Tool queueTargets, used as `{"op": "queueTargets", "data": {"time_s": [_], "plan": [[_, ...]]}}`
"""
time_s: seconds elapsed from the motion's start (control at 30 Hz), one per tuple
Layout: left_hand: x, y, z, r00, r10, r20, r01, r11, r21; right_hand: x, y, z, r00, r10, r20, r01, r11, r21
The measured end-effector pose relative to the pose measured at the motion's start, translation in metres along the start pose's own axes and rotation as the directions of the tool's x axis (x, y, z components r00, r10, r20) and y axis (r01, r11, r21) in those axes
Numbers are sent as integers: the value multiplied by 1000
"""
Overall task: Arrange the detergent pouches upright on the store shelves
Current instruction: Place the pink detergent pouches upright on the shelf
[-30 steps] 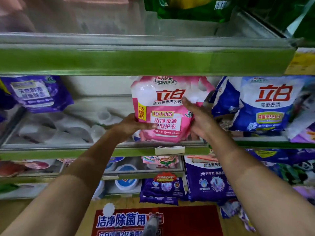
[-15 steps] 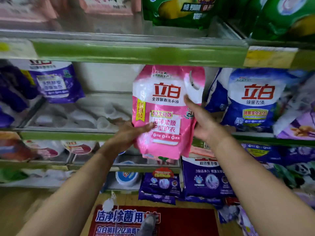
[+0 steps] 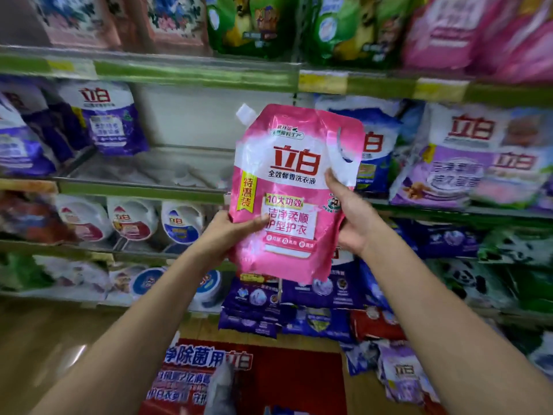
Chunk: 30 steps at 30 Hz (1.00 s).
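Currently held: pink detergent pouch (image 3: 287,190), centre of the frame, upright with a slight tilt, clear of the shelves, white spout (image 3: 244,113) at its upper left.
Left hand (image 3: 232,235): lower left edge of the pouch is grasped, thumb laid across the front.
Right hand (image 3: 350,217): right edge is grasped below the handle cut-out.
Middle shelf (image 3: 143,191): a bare stretch is seen left of the pouch.
Blue pouch (image 3: 374,151): partly hidden behind the pink one, right of centre.
Purple pouches (image 3: 110,121): stood at left.

Pink plastic detergent pouch with white corner spout (image 3: 287,199), held upright before green-edged store shelves (image 3: 191,74); left hand (image 3: 230,235) grips its lower edge, right hand (image 3: 348,214) its side.
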State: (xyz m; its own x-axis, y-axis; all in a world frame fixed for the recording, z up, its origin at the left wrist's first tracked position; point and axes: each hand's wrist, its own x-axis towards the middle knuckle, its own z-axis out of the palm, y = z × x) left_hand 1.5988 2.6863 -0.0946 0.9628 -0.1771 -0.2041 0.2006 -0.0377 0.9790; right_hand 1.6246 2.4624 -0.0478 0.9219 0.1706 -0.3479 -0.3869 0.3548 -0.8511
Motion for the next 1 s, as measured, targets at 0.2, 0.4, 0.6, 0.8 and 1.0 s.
{"op": "queueTargets", "data": {"time_s": [0.2,0.4,0.6,0.8,1.0], "plan": [[-20,55,87,991,137,-6,-137,987,-85,-75,-62,-57,980,-197,32,197,980,8],[6,117,162,973,225,55,-215,966,-145,-103,-123,-115,914,-405,-25,405,914,19],[60,166,227,937,346,52,-342,936,-80,-82,-190,-167,832,-553,-46,554,833,-3],[126,229,261,893,443,-82,-448,893,-52,-37,-283,-188,806,-592,2,592,806,-14],[182,282,270,842,508,-185,-511,859,31,8,-355,-182,756,-653,39,648,740,-183]]}}
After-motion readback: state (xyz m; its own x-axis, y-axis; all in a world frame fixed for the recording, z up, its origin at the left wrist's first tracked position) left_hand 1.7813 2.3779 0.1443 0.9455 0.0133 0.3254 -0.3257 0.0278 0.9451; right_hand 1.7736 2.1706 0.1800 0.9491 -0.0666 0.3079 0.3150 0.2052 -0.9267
